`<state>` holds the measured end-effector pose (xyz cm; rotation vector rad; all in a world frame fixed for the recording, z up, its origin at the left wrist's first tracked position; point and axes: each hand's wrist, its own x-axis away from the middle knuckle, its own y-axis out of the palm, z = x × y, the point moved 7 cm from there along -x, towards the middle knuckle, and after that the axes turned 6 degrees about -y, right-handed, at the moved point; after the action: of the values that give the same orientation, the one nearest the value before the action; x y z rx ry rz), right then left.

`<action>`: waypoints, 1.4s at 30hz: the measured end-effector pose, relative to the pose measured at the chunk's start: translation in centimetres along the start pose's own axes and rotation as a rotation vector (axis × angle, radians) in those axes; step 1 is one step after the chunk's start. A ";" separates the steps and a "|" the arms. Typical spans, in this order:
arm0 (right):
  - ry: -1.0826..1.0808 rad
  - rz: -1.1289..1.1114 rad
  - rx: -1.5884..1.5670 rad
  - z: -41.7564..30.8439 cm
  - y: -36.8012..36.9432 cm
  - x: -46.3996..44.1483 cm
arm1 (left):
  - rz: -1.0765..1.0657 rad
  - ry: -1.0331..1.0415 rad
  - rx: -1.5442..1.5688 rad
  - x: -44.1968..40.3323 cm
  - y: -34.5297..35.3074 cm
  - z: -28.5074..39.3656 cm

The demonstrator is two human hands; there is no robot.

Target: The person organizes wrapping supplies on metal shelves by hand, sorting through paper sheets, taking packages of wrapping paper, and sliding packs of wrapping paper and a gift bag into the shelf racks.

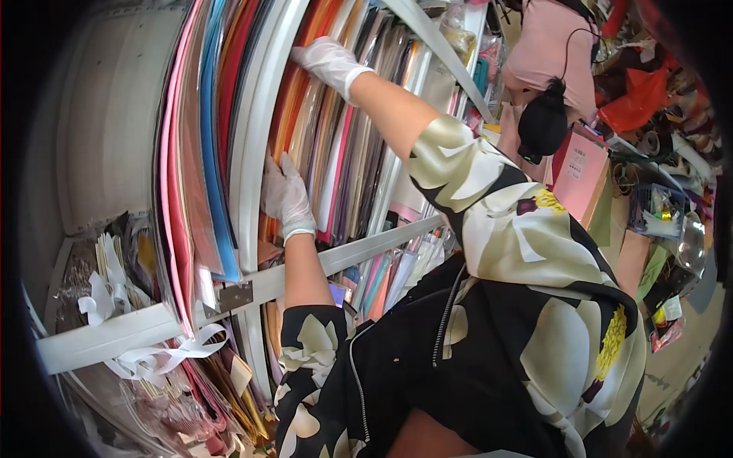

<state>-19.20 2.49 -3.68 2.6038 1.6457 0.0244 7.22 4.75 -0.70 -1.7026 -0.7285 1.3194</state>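
Both hands wear thin white gloves and are at a shelf packed with upright coloured sheets. My left hand [288,197] is low at the left end of this row, its fingers apart against the orange-brown sheets [289,122] beside the white upright [256,114]. Higher up, my right hand [330,67] reaches to the same orange sheets; its fingertips are bent in among them, and what they hold, if anything, is hidden. Cream, pink, grey and dark sheets [359,145] stand to the right of the hands.
Pink, red and blue sheets [183,175] jut out left of the upright. A white crossbar [160,324] runs below, with white ribbon [164,355] under it. At the upper right is a person in pink [550,53], near a blue basket [657,210] and piled materials.
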 end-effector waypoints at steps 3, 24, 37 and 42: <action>-0.106 0.265 0.031 1.5 -0.6 1.0 | -0.055 -0.050 -0.037 0.3 -0.3 0.2; -0.543 0.888 0.180 0.2 -0.3 -3.5 | -0.119 -0.139 -0.143 0.5 -0.2 0.2; -0.508 0.660 -0.107 3.7 2.6 1.5 | -0.030 -0.160 -0.119 0.7 -0.7 -1.6; -0.439 0.634 -0.007 4.1 6.6 0.6 | -0.103 -0.226 -0.176 0.4 -0.2 -1.7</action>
<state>-12.82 0.05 -7.42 2.7391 0.6540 -0.4674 8.99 4.70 -0.57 -1.6429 -1.0768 1.4241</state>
